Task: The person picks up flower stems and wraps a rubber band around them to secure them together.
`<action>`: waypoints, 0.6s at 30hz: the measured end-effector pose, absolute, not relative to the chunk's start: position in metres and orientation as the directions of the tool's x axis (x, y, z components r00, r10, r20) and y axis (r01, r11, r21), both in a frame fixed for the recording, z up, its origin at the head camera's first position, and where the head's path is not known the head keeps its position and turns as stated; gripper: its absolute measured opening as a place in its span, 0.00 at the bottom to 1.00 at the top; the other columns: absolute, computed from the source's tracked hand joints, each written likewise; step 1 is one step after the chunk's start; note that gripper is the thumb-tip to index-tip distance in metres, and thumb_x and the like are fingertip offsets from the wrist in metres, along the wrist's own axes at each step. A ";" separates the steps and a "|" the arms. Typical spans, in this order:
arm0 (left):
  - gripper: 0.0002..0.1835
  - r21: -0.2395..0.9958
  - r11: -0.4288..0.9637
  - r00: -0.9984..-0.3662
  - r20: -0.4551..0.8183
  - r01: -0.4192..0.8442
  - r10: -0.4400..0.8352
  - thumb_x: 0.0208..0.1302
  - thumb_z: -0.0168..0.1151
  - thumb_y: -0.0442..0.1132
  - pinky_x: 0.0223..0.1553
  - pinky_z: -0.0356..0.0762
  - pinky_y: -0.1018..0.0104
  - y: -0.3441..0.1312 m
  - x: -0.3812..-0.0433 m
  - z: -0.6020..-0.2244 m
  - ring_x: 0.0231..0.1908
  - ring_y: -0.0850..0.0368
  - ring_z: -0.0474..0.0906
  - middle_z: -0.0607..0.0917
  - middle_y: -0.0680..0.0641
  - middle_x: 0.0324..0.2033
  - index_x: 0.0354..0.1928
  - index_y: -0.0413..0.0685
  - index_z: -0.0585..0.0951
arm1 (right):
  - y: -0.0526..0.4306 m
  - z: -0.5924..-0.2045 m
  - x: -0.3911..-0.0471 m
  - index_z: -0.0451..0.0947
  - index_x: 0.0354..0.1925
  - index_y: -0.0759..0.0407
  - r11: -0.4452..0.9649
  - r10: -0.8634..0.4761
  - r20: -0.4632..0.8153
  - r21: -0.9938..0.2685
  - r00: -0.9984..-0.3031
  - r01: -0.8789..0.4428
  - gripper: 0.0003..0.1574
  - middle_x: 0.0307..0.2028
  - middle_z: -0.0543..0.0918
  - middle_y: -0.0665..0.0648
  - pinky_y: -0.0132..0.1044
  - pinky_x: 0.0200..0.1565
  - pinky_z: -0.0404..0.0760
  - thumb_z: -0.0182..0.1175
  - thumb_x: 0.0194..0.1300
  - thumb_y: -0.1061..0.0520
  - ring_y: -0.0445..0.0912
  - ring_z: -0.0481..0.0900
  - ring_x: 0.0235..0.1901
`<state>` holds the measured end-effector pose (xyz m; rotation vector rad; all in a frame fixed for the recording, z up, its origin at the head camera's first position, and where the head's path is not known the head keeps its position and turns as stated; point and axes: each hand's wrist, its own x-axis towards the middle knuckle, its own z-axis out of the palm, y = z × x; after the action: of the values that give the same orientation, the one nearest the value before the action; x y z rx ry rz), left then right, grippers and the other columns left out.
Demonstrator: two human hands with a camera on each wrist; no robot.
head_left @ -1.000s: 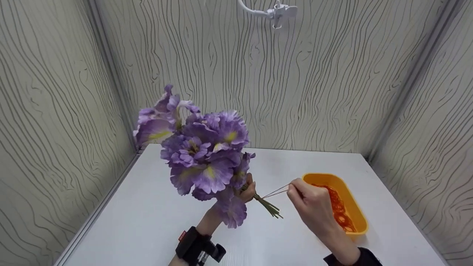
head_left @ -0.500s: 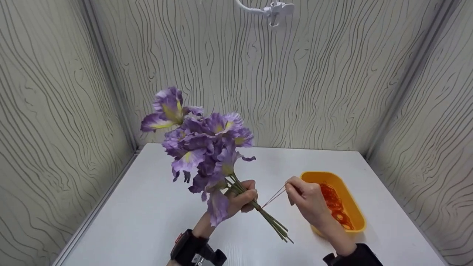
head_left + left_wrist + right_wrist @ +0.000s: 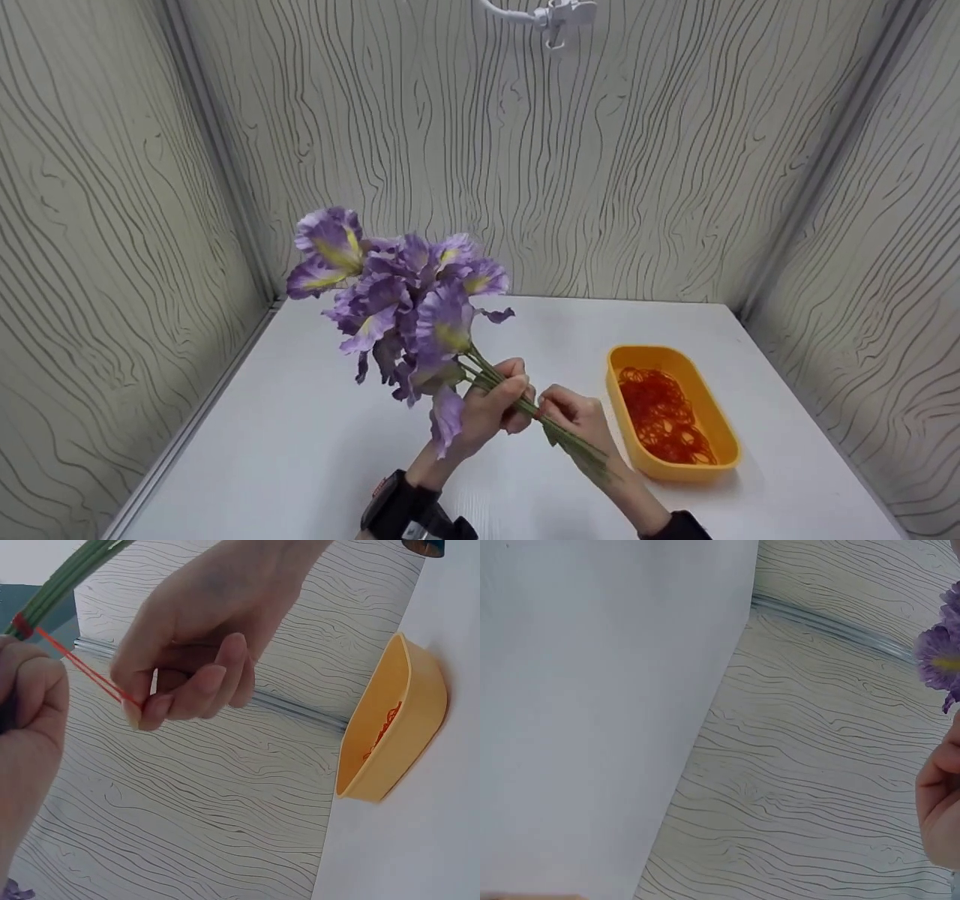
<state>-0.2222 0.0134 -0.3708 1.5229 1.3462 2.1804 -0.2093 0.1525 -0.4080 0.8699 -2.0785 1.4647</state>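
A bunch of purple artificial irises (image 3: 420,300) with yellow throats leans to the upper left in the head view. My left hand (image 3: 487,409) grips its green stems (image 3: 486,369) below the blooms. Just beneath that grip a red rubber band (image 3: 86,671) is wrapped around the stems, and a loop of it stretches away, as the left wrist view shows. My right hand (image 3: 589,424) pinches the end of this loop between thumb and finger, close to the stems. The right wrist view catches only blooms (image 3: 941,660) and part of a hand (image 3: 941,795) at its edge.
To the right on the white table (image 3: 300,450) stands a yellow tub (image 3: 671,471) holding a tangle of red rubber bands (image 3: 660,412). Wood-patterned panels (image 3: 525,150) enclose the table at the back and sides. A white clamp arm (image 3: 551,15) hangs above.
My right hand has come left and down toward the stems, still pinching the band. The bouquet has tilted, so more stem shows, and the tub is no longer covered by my right hand.
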 end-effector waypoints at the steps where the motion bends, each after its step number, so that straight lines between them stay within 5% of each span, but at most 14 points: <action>1: 0.09 0.733 -0.588 -0.482 0.674 0.342 0.559 0.53 0.29 0.28 0.04 0.47 0.68 0.015 -0.223 -0.371 0.06 0.56 0.52 0.58 0.43 0.05 0.17 0.35 0.53 | 0.149 -0.409 -0.208 0.66 0.20 0.58 0.202 -0.235 0.630 -0.713 -0.740 -0.671 0.09 0.07 0.63 0.54 0.27 0.04 0.57 0.42 0.49 0.69 0.40 0.57 0.05; 6: 0.09 0.724 -0.584 -0.586 0.667 0.366 0.460 0.53 0.32 0.30 0.03 0.48 0.66 0.019 -0.227 -0.378 0.05 0.53 0.52 0.60 0.46 0.06 0.18 0.38 0.55 | 0.129 -0.410 -0.194 0.63 0.19 0.63 0.012 -0.268 0.417 -0.900 -0.869 -0.436 0.10 0.06 0.59 0.64 0.34 0.02 0.53 0.38 0.53 0.62 0.48 0.52 0.03; 11: 0.09 0.702 -0.533 -0.648 0.686 0.473 0.329 0.53 0.33 0.31 0.03 0.50 0.66 0.020 -0.230 -0.384 0.06 0.53 0.53 0.60 0.47 0.06 0.17 0.40 0.56 | 0.113 -0.407 -0.178 0.59 0.17 0.73 -0.155 -0.341 0.365 -0.931 -0.866 -0.332 0.09 0.04 0.54 0.69 0.35 0.00 0.48 0.35 0.50 0.71 0.50 0.48 0.01; 18: 0.07 0.653 -0.379 -0.630 0.750 0.656 0.200 0.48 0.30 0.21 0.03 0.50 0.67 0.015 -0.215 -0.360 0.05 0.51 0.54 0.58 0.37 0.04 0.16 0.29 0.55 | 0.107 -0.397 -0.162 0.59 0.12 0.73 -0.046 -0.237 0.367 -0.929 -0.900 -0.367 0.12 0.02 0.56 0.66 0.30 0.00 0.49 0.38 0.48 0.71 0.44 0.52 0.00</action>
<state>-0.2148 0.0152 -0.3603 1.4011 1.8705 2.5457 -0.1616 0.1074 -0.3967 0.6682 -2.1024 2.1019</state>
